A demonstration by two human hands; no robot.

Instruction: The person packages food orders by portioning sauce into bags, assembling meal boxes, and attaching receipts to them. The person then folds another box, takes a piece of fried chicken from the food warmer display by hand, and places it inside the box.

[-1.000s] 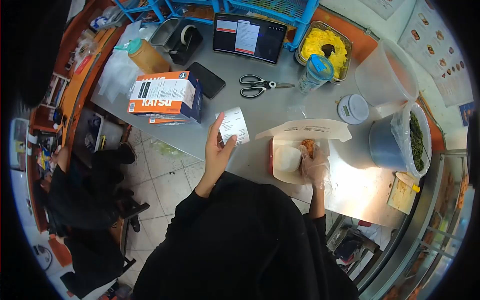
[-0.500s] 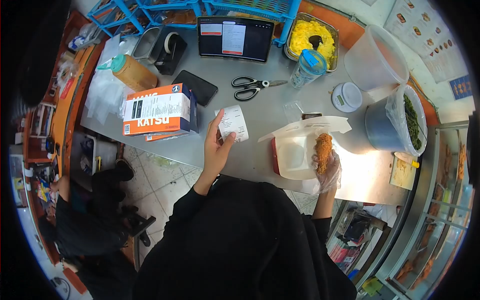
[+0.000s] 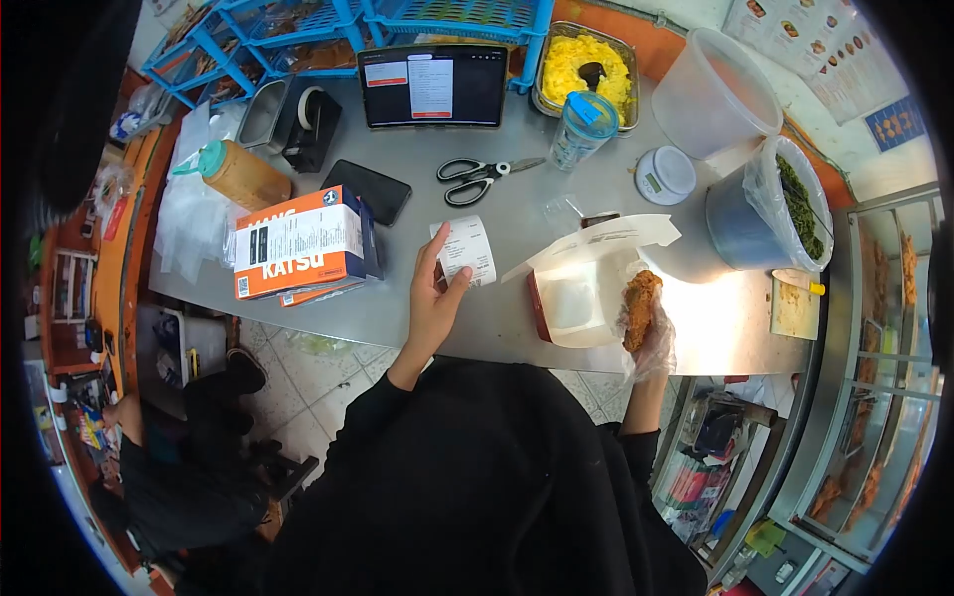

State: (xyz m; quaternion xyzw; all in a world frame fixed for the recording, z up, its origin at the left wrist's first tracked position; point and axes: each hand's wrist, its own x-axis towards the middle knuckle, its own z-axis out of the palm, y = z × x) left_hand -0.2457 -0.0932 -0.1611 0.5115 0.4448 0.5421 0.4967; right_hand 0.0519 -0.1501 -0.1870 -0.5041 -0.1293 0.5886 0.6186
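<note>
My left hand (image 3: 434, 313) pinches a printed paper receipt (image 3: 469, 248) between thumb and fingers, just above the steel counter. In a clear plastic glove, my right hand (image 3: 658, 343) grips a piece of browned fried chicken (image 3: 641, 310). The chicken is at the right side of an open cardboard takeaway box (image 3: 571, 300), whose lid flap stands up at the back. Left of the receipt are stacked orange boxes (image 3: 298, 243) with a printed slip on top. Scissors (image 3: 477, 181) lie beyond the receipt.
A tablet (image 3: 432, 87) and a tray of yellow shredded food (image 3: 588, 74) stand at the back. A kitchen scale (image 3: 664, 177) and a lined tub of greens (image 3: 740, 223) are on the right. At lower left, another person's dark sleeve (image 3: 189, 487) shows.
The view has shifted, so counter items appear further left. The chicken in my right hand has tilted and moved slightly right and nearer me relative to the box. My left hand still holds the receipt.
</note>
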